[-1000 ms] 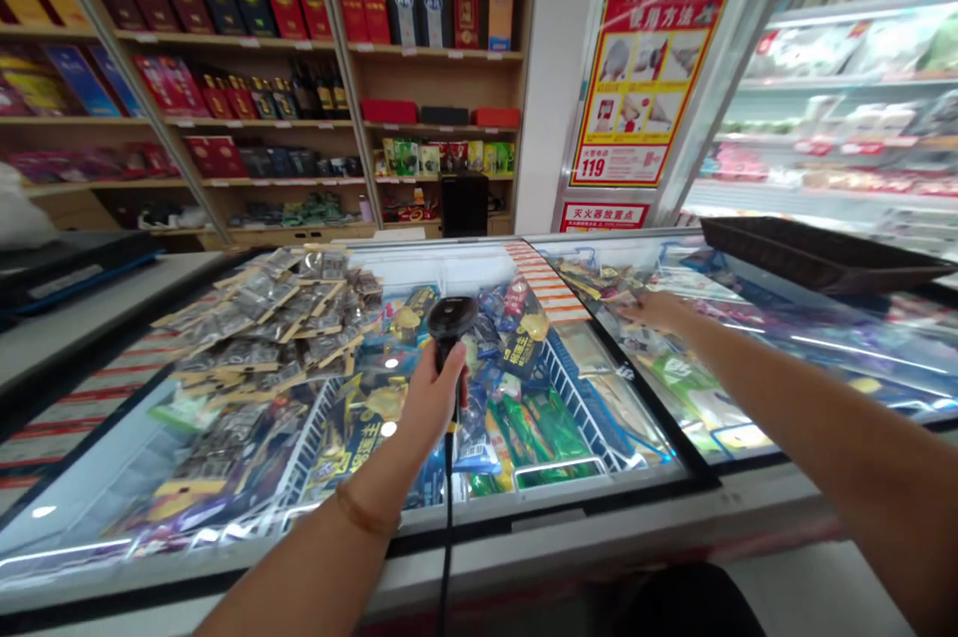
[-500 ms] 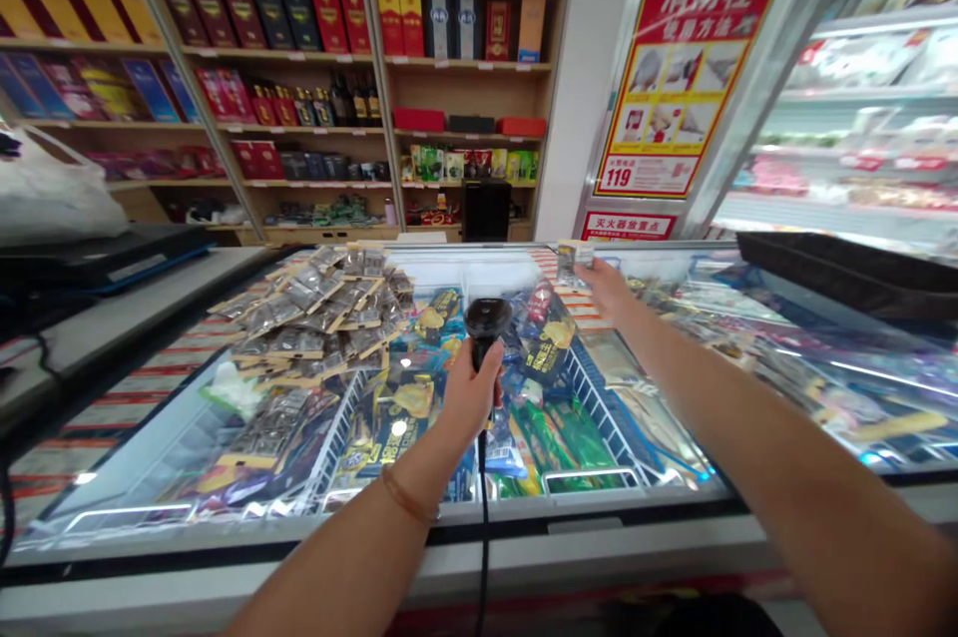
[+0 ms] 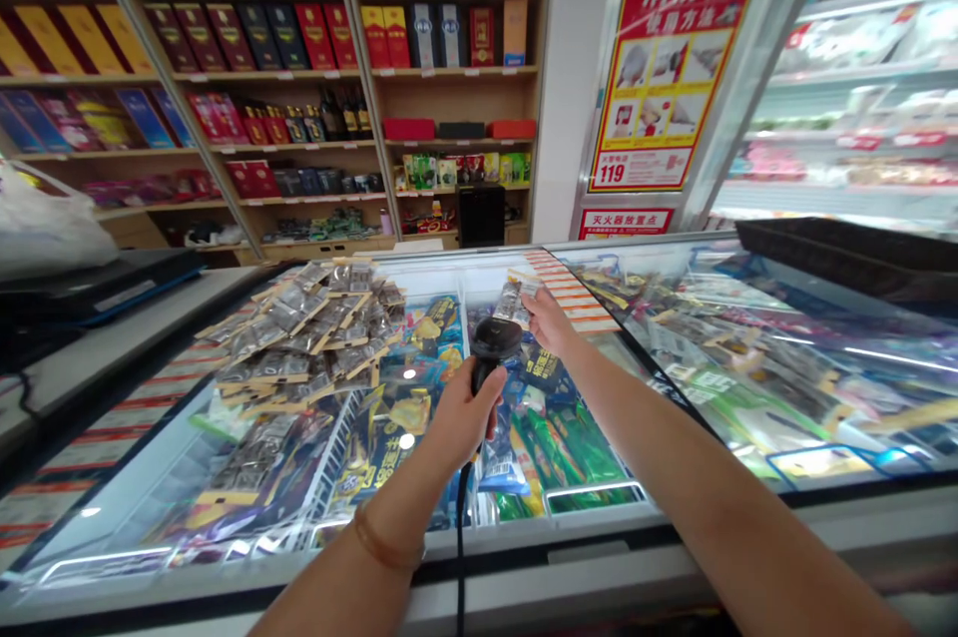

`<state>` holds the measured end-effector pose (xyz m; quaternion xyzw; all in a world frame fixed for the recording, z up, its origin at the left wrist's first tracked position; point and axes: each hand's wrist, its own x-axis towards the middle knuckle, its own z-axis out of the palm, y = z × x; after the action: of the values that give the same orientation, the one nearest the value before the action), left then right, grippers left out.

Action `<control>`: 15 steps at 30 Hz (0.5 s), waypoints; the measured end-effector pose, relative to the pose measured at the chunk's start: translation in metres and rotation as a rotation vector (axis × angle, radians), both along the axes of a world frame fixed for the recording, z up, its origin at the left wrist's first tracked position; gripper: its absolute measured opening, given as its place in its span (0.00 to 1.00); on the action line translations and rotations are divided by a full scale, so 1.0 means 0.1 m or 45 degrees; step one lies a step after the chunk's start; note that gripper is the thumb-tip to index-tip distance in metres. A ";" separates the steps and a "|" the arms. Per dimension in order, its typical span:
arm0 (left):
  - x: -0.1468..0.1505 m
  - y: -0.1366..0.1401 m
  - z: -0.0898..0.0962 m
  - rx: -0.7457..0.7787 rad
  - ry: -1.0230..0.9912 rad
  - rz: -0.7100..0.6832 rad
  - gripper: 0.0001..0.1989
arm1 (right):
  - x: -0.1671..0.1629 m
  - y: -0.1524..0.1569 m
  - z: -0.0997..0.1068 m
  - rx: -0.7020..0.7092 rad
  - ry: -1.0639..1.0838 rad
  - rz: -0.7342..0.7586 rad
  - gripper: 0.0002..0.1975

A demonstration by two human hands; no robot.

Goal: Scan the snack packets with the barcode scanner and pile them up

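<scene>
My left hand (image 3: 468,409) is wrapped round the grip of a black barcode scanner (image 3: 495,337), its cable hanging down over the freezer's front edge. Just beyond the scanner's head, my right hand (image 3: 550,320) pinches a small clear packet (image 3: 510,296) with dark contents and a pale top strip. Similar packets lie in a heap (image 3: 314,322) on the glass to the left. Beneath both hands is the chest freezer's glass lid, with blue bags (image 3: 441,318) and green bags (image 3: 576,452) in wire baskets under it.
At the left stands a counter with a black device (image 3: 97,293) and a white plastic bag (image 3: 52,218). A long black tray (image 3: 845,263) rests on the freezer at the right. Shelves of boxes and bottles (image 3: 340,113) line the back wall, beside a red poster (image 3: 674,68).
My right hand has brought the packet leftward, close to the scanner's head. The striped strip and lid edge on the right show further over. My left hand still holds the scanner.
</scene>
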<state>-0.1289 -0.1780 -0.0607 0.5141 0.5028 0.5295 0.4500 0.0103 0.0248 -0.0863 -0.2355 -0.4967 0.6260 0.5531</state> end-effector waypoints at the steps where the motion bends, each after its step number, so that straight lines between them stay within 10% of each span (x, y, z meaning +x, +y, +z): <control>1: 0.00 0.00 -0.01 0.004 0.008 -0.008 0.24 | 0.00 0.00 0.00 0.001 0.008 0.014 0.23; 15: 0.05 -0.04 -0.01 -0.041 0.018 -0.125 0.25 | -0.02 0.01 -0.01 -0.048 0.061 0.030 0.22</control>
<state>-0.1244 -0.1822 -0.0613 0.5348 0.4885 0.4949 0.4800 0.0084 0.0254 -0.0873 -0.2250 -0.4743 0.6473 0.5527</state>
